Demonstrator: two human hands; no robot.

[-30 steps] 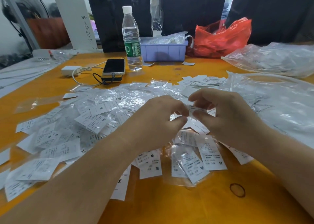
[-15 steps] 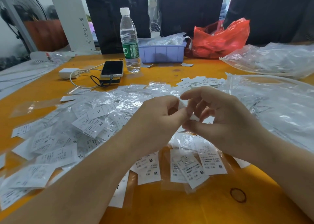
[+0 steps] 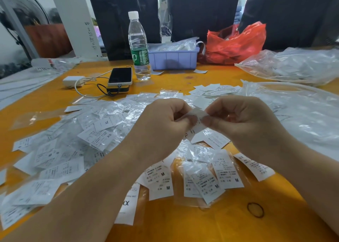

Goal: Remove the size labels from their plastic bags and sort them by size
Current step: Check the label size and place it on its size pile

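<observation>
Spread across the wide orange bench (image 3: 183, 223): a litter of small white printed size labels (image 3: 97, 137) and crinkled clear plastic bags (image 3: 110, 111). Farther back, large clear plastic sacks (image 3: 293, 65), a red plastic bag (image 3: 236, 43), a lilac plastic bin (image 3: 174, 60), a clear water bottle (image 3: 139, 47). Above the pile, left hand (image 3: 159, 130) and right hand (image 3: 244, 120), fingers curled, both pinching one small bagged white label (image 3: 197, 118).

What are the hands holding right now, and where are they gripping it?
Both hands pinch one small bagged size label: the left hand grips its left edge, the right hand its right edge, between thumb and fingers.
</observation>
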